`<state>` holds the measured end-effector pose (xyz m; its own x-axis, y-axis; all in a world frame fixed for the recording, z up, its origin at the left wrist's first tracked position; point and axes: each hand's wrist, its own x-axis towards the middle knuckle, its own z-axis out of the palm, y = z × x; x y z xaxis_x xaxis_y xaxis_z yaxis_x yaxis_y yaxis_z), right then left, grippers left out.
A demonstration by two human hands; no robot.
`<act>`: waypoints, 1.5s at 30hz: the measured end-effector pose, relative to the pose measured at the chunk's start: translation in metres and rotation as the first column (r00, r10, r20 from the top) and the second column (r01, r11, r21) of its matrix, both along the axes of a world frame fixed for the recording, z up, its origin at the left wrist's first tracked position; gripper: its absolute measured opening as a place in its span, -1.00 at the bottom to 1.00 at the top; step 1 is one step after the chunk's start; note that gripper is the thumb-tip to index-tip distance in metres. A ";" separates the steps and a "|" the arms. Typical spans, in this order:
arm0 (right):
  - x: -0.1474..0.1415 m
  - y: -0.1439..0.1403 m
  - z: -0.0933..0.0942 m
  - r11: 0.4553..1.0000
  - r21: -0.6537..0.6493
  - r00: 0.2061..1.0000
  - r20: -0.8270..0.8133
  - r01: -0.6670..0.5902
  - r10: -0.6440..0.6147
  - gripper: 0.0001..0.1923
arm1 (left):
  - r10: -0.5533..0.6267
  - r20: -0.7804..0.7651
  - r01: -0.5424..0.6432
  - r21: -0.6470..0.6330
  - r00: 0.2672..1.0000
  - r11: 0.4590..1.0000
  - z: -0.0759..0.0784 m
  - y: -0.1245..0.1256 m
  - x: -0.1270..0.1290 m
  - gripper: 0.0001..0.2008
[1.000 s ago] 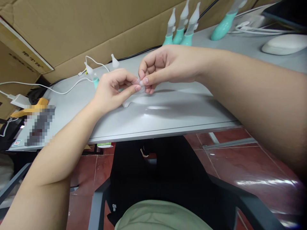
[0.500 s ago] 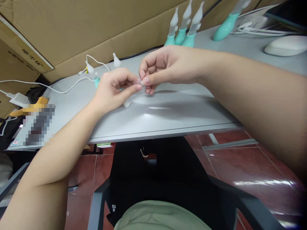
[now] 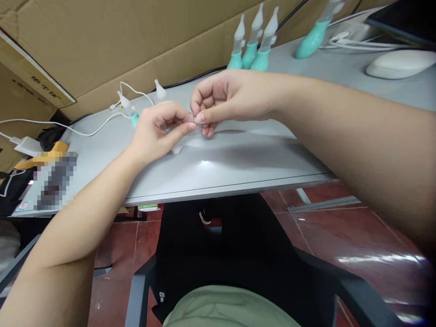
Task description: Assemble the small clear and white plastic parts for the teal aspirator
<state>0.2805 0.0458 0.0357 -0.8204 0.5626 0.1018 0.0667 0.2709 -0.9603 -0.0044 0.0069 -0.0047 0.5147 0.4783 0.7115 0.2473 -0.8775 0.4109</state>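
Over the grey table (image 3: 238,159), my left hand (image 3: 155,131) and my right hand (image 3: 225,97) meet fingertip to fingertip. Both pinch a small clear plastic piece (image 3: 192,119) between thumb and forefinger. A pale, thin bit of plastic (image 3: 179,146) hangs below my left hand, just above the table. A teal and white nozzle device (image 3: 131,113) lies on the table right behind my left hand, partly hidden by it.
Three upright teal bottles with clear nozzles (image 3: 252,43) stand at the back by the cardboard wall (image 3: 136,41). Another teal bottle (image 3: 313,32), white cables (image 3: 357,43) and a white rounded object (image 3: 397,63) are at the far right. A white charger (image 3: 25,144) lies at left.
Both hands have stayed together on the small clear piece. The view has shifted slightly, so everything sits a little further left in the picture.
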 end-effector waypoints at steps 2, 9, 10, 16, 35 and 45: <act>0.000 0.001 -0.002 1.000 -0.001 1.000 -0.028 -0.013 0.013 -0.70 | 0.016 0.012 -0.016 -0.007 1.000 1.000 -0.002 0.002 -0.001 -0.49; -0.001 -0.003 -0.002 1.000 -0.012 0.997 -0.072 0.003 -0.004 -0.62 | 0.077 0.098 -0.074 -0.038 0.992 0.997 -0.014 0.011 -0.003 -0.29; -0.001 -0.003 -0.001 1.000 -0.015 0.998 -0.071 0.003 -0.004 -0.62 | 0.060 0.102 -0.056 -0.045 0.993 0.997 -0.014 0.011 -0.003 -0.30; -0.001 -0.003 0.000 0.999 -0.033 0.999 -0.051 -0.003 0.002 -0.70 | -0.049 0.084 0.055 -0.068 0.995 0.996 -0.006 0.006 0.000 -0.44; -0.001 -0.004 0.002 0.998 -0.057 0.999 -0.026 -0.025 0.023 -0.66 | -0.016 0.040 0.017 -0.023 0.999 1.000 -0.001 0.001 0.002 -0.40; -0.001 -0.001 -0.001 0.999 -0.035 0.999 -0.006 -0.033 0.032 -0.63 | -0.019 0.025 0.020 -0.054 0.999 0.998 -0.001 0.004 0.001 -0.38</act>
<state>0.2794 0.0447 0.0343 -0.8378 0.5390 0.0873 0.0528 0.2391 -0.9696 -0.0035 0.0105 -0.0060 0.5071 0.5061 0.6976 0.2194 -0.8585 0.4634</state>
